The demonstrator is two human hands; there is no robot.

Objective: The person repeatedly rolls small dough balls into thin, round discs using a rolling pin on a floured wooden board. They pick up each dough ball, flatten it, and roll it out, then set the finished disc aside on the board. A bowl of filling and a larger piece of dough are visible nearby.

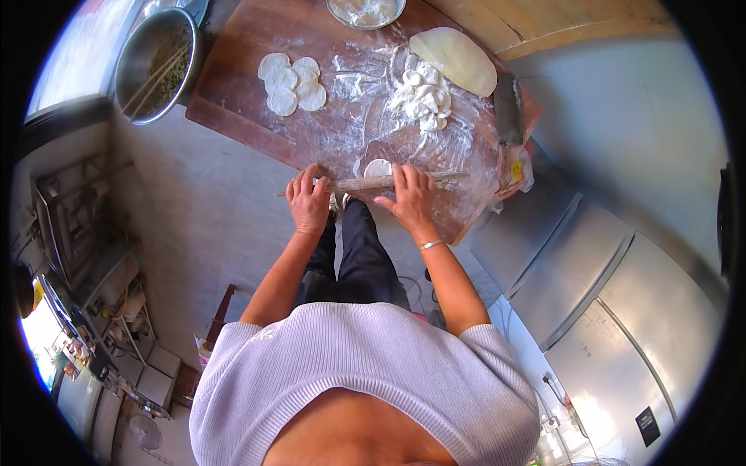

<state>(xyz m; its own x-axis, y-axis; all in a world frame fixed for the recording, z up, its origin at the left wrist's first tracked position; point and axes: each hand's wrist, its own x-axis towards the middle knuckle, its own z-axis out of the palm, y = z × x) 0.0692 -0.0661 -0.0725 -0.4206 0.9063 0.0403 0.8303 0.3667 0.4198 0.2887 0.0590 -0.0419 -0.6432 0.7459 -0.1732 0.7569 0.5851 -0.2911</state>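
In the head view, your left hand (309, 203) curls loosely around the rolling pin (361, 184) near one end; your right hand (413, 199) rests part-open on it, thumb apart. The pin crosses the board's (233, 97) near edge, beside a dough circle (378, 168).

The left hand (308, 205) lies over the rolling pin (360, 184) on its left part, fingers bent; the right hand (413, 200) rests across its right part, thumb splayed inward; both bare forearms (281, 270) slant toward the pin
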